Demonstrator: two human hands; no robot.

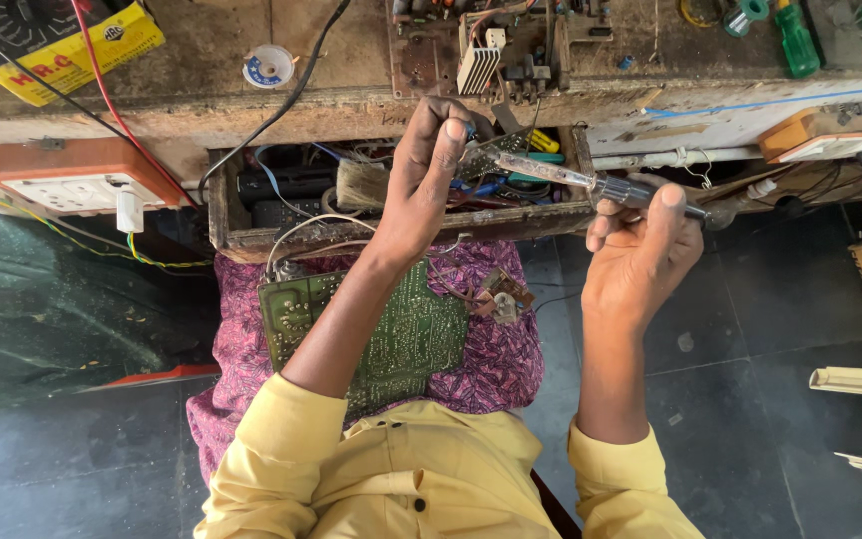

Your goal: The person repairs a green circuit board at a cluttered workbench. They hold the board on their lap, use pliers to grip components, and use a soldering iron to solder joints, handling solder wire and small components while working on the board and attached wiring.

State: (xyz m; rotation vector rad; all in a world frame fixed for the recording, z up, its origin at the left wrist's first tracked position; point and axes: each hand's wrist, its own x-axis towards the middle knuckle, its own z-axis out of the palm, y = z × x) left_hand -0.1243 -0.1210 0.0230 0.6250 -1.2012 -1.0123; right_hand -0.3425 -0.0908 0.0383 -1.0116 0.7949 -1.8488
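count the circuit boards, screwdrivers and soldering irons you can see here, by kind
Circuit boards: 3, the green board on the lap, the small board in the left hand, the benchtop board
Green-handled screwdrivers: 2
Soldering iron in the right hand: 1
Total: 6

Green circuit board (pixel 401 339), purple patterned cloth (pixel 496 354)

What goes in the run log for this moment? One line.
left hand: pinches small circuit board | right hand: holds soldering iron, tip at board | lap: green circuit board
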